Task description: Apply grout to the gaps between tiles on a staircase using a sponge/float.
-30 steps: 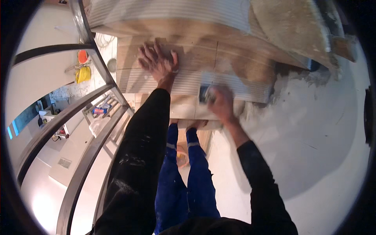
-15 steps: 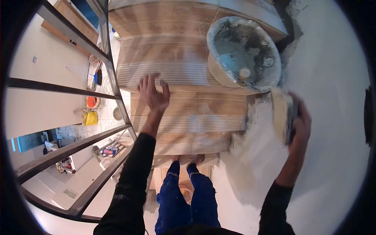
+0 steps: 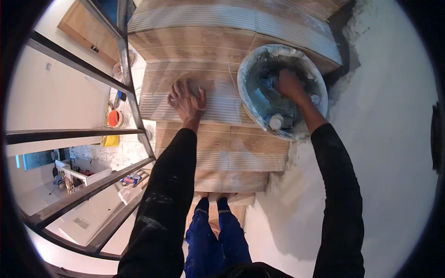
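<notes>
My left hand (image 3: pixel 186 99) rests on a wood-look tiled step (image 3: pixel 218 99) with its fingers apart and bent, holding nothing. To its right, a round plastic bucket (image 3: pixel 245 109), its rim and inside crusted with grey cement or plaster, stands on the same step. My right hand (image 3: pixel 289 84) reaches down into the bucket with its fingers closed; what they grip is hidden. Close to its fingertips lies a bluish-grey lump (image 3: pixel 267 82). Lower in the bucket is a pale, round-ended piece (image 3: pixel 276 122) that looks like a tool's handle end. The block-shaped float cannot be made out.
A dark metal railing (image 3: pixel 76 136) runs along the left, with a lower floor seen through it. There stand an orange-red bucket (image 3: pixel 113 118) and a yellow bag (image 3: pixel 111 140). A partly plastered wall (image 3: pixel 384 139) bounds the right. My feet (image 3: pixel 215 196) are on a lower step.
My right hand has moved from the wall, where it held a block-shaped float, into the bucket. My left hand has come down onto the step. The view has shifted.
</notes>
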A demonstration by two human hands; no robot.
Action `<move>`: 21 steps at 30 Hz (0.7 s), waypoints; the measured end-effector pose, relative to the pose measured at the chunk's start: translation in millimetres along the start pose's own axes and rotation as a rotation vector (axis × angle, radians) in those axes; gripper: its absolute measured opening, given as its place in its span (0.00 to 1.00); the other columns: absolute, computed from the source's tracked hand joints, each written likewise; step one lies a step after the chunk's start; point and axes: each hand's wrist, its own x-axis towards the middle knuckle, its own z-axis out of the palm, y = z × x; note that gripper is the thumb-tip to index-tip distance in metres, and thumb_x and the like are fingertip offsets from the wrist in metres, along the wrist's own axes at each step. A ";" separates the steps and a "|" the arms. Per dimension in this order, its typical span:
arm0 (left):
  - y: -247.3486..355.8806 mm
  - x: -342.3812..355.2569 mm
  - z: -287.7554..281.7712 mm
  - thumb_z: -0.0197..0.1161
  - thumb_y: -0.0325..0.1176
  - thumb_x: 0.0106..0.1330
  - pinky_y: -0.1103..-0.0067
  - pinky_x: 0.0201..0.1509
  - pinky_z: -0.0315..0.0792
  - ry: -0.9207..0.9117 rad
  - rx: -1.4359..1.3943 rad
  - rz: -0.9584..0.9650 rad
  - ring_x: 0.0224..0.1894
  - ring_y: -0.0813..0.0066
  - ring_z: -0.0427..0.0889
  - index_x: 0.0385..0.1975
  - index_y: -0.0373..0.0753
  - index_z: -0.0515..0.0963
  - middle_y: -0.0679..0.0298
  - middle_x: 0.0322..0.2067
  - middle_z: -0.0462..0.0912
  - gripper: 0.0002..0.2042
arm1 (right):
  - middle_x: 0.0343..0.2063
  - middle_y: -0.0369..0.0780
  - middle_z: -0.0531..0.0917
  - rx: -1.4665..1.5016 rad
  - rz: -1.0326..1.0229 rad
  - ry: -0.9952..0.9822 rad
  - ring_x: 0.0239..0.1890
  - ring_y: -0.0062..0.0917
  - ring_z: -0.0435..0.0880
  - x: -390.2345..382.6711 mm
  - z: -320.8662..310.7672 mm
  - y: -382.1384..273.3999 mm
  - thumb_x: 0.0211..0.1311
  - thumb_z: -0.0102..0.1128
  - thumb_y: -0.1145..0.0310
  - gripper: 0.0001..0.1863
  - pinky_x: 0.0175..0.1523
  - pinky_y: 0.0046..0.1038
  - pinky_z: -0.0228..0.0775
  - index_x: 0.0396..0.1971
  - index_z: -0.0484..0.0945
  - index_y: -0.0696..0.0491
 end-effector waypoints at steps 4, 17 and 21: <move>2.4 -0.9 -4.5 0.62 0.54 0.67 0.49 0.75 0.52 -0.013 0.002 -0.026 0.77 0.52 0.61 0.65 0.42 0.76 0.51 0.71 0.69 0.31 | 0.38 0.62 0.87 0.116 0.052 -0.025 0.48 0.57 0.87 -21.0 14.7 -18.7 0.63 0.64 0.64 0.14 0.57 0.53 0.78 0.34 0.85 0.63; 6.6 1.2 -2.3 0.64 0.53 0.66 0.50 0.76 0.50 -0.018 -0.007 -0.028 0.77 0.53 0.59 0.66 0.44 0.76 0.52 0.72 0.67 0.31 | 0.47 0.47 0.90 1.255 0.439 -0.355 0.47 0.37 0.91 -42.1 -57.6 16.3 0.70 0.62 0.59 0.20 0.56 0.40 0.82 0.52 0.85 0.58; 9.0 -0.2 -3.8 0.63 0.53 0.66 0.50 0.75 0.51 -0.020 0.003 -0.018 0.76 0.53 0.60 0.66 0.45 0.76 0.52 0.71 0.68 0.30 | 0.53 0.45 0.89 2.047 0.411 -0.455 0.53 0.32 0.90 -76.3 -75.0 32.8 0.77 0.56 0.59 0.20 0.60 0.36 0.82 0.59 0.82 0.56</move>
